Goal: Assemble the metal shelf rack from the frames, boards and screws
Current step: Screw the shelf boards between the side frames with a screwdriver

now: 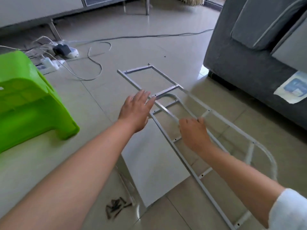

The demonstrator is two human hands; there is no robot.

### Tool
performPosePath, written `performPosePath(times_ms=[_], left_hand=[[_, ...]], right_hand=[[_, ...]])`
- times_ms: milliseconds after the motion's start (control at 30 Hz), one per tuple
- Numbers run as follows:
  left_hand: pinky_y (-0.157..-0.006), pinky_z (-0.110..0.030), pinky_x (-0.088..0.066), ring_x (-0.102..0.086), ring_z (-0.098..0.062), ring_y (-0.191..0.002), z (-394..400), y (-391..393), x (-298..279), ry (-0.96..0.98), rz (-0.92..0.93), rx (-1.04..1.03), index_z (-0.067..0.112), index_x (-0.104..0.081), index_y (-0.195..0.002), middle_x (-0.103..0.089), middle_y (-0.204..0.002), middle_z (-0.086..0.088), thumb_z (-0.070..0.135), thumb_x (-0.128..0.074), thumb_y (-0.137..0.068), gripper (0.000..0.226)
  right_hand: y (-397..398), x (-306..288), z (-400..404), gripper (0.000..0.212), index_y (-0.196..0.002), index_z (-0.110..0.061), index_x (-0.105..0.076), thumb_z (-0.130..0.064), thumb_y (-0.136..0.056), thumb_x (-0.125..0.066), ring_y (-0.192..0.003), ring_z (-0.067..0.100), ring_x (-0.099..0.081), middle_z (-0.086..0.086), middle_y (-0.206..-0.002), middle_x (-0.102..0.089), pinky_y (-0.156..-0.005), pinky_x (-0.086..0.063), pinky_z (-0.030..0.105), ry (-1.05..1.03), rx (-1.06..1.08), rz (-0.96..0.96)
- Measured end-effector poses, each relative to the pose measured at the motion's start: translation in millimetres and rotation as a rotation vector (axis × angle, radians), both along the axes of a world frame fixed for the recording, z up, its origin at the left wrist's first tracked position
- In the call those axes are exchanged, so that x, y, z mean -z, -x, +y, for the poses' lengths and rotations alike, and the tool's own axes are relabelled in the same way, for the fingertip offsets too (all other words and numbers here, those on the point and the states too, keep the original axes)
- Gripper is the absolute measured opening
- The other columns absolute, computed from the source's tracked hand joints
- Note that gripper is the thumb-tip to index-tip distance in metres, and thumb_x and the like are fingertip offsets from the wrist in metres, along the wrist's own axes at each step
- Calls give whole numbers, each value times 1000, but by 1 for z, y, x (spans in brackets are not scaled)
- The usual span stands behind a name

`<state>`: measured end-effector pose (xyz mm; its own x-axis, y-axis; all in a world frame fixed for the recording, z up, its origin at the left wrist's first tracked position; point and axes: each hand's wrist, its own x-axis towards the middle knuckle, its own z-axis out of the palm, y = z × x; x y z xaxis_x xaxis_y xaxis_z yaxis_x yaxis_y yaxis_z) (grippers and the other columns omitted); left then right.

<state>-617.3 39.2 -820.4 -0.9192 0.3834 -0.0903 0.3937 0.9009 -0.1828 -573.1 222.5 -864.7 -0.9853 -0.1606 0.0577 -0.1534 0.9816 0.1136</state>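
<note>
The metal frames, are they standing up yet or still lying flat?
Lying flat. Both metal frames lie overlapped on the tiled floor; the right hand holds a rail, the left hand hovers open.

The two ladder-like frames (pixel 167 112) are metal tube with a smooth, pale grey painted finish, lying on glossy beige floor tiles (pixel 149 47) that mirror the light. A flat board (pixel 154 156) beside them has a smooth, matt white face. The small screws (pixel 116 208) near the floor's lower edge look like dark, dull metal. The stool (pixel 28 103) is shiny bright green plastic. The sofa (pixel 245 52) is covered in matt grey woven cloth.
</note>
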Motion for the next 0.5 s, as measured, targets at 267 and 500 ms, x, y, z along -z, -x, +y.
performPosePath(times_ms=[267,500], left_hand=[[-95,-34,-26,-43,-27,-116,-73,5,-61,-163,145,-71,13,-48,-118,-52,-121,-9,21,-32,-100,25],[-82,-34,-33,-50,-30,-108,-64,-4,-93,-413,244,-243,8,-48,-113,-56,-116,-11,24,-30,-101,26]], right_hand=[[50,-98,-84,12,-94,-8,-57,-18,-91,-50,-85,28,-62,11,-86,-67,-85,-16,34,45,-375,202],[65,-146,-103,33,-116,-6,-55,-24,-89,-56,-136,35,-27,19,-133,-45,-105,8,62,89,-64,395]])
